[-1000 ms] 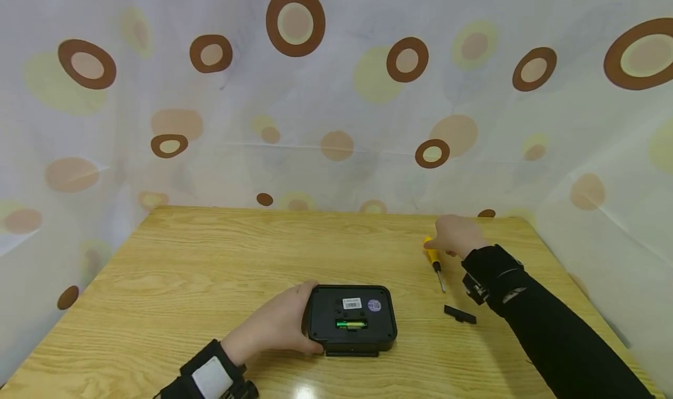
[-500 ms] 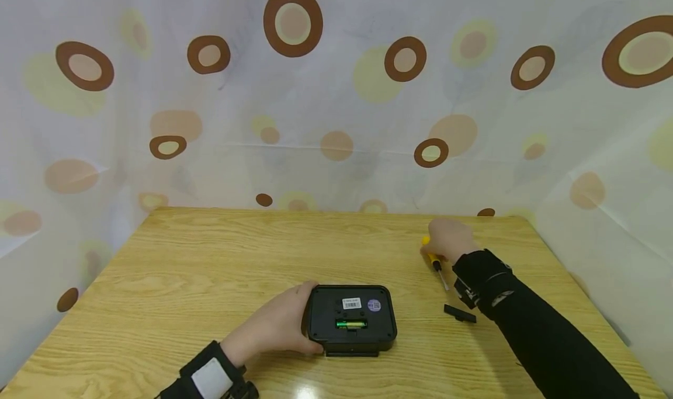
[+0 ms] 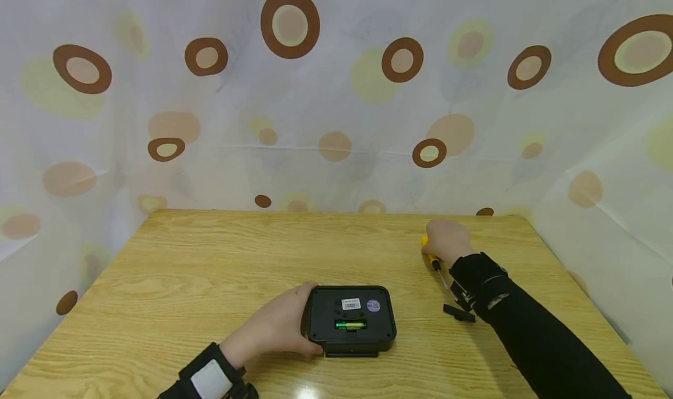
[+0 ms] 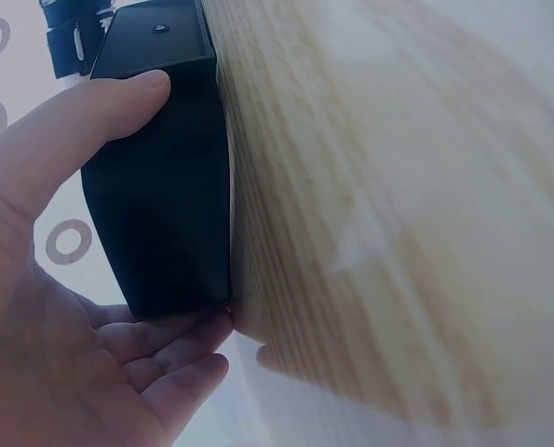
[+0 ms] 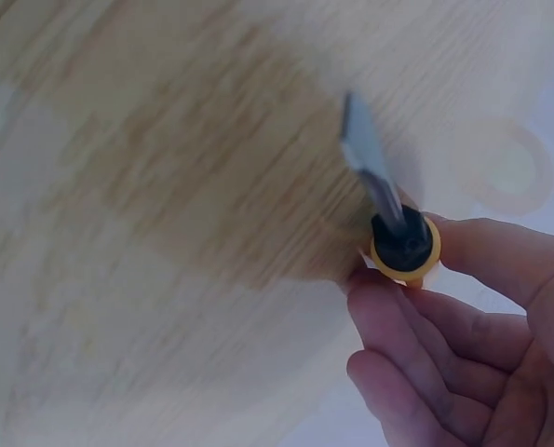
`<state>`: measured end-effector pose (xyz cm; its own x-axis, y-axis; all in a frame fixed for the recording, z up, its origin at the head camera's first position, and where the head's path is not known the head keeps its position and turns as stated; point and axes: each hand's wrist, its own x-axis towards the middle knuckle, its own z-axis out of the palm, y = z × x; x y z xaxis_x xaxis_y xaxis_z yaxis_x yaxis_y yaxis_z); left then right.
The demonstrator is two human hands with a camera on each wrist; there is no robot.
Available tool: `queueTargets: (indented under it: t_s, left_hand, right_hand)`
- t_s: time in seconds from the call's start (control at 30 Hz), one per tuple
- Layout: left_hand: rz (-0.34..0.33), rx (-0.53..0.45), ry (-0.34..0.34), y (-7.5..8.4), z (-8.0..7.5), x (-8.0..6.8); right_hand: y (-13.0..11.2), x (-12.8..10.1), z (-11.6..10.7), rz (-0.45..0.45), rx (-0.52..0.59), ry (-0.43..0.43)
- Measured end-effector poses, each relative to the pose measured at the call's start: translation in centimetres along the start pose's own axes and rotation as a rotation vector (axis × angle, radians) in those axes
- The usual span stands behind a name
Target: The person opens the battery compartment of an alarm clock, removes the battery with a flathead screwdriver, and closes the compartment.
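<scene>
While left hand (image 3: pixel 276 329) holds box (image 3: pixel 351 320) at its left side, thumb on top edge, fingers curled under, box lies back-up near front of table (image 3: pixel 210 259). I see 1 green battery (image 3: pixel 350 325) in open slot. Right hand (image 3: pixel 446 240) far right, fingers pinching yellow screwdriver (image 3: pixel 434 263) by handle; in wrist view thumb and fingers wrap yellow end, blade sticks out over wood. Small black lid (image 3: pixel 458 312) lies on table between box and right sleeve (image 3: pixel 531 335).
</scene>
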<state>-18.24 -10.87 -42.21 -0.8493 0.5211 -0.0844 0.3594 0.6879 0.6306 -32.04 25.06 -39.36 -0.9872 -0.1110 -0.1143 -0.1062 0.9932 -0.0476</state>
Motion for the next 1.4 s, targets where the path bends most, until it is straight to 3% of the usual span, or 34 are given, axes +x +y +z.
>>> queueTargets:
  t_s: [0.77, 1.17, 1.4]
  left_hand:
    - [0.006, -0.007, 0.003, 0.09, 0.03, -0.07]
    - [-0.001, -0.007, 0.001, 0.29, -0.05, -0.15]
    - [0.000, -0.007, 0.000, 0.34, -0.04, -0.16]
  right_hand:
    - [-0.03, -0.32, 0.85, 0.021, 0.031, 0.068]
    - [-0.02, -0.27, 0.93, 0.066, 0.048, 0.057]
    - [0.61, -0.53, 0.71, 0.074, 0.149, 0.049]
